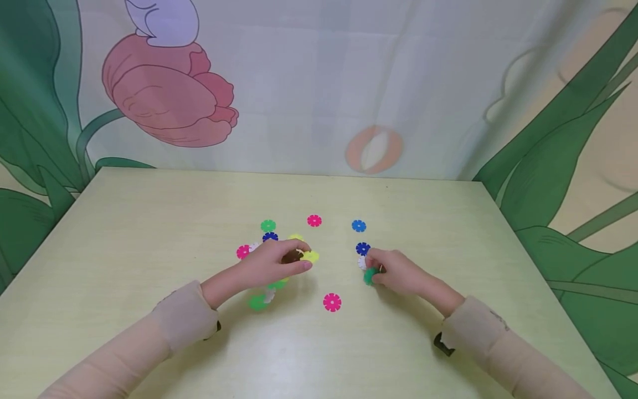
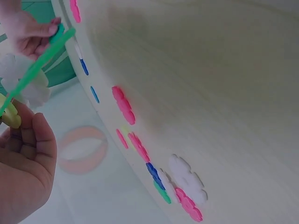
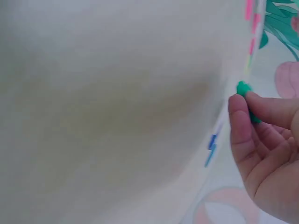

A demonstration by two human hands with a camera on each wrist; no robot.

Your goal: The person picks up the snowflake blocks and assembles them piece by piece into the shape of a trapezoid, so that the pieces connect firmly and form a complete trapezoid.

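My left hand (image 1: 269, 261) pinches a yellow notched flower disc (image 1: 312, 256) between thumb and fingertips, above the left part of the disc layout. Close to that hand in the left wrist view, a light green disc (image 2: 39, 65) appears edge-on, overlapping a white disc (image 2: 29, 81); whether they are joined to the yellow one I cannot tell. Between thumb and index finger, my right hand (image 1: 402, 271) grips a darker green flower disc (image 3: 244, 88). A white disc (image 1: 362, 262) and a dark blue disc (image 1: 363, 249) lie just beyond the right fingertips.
Pink discs lie on the pale wooden table (image 1: 423, 210), one (image 1: 332, 302) in front and one (image 1: 314, 220) at the back. A lighter blue disc (image 1: 359, 225) is at back right. Green (image 1: 268, 225), dark blue (image 1: 270, 236) and pink (image 1: 243, 252) discs cluster left. A printed curtain (image 1: 299, 83) hangs behind.
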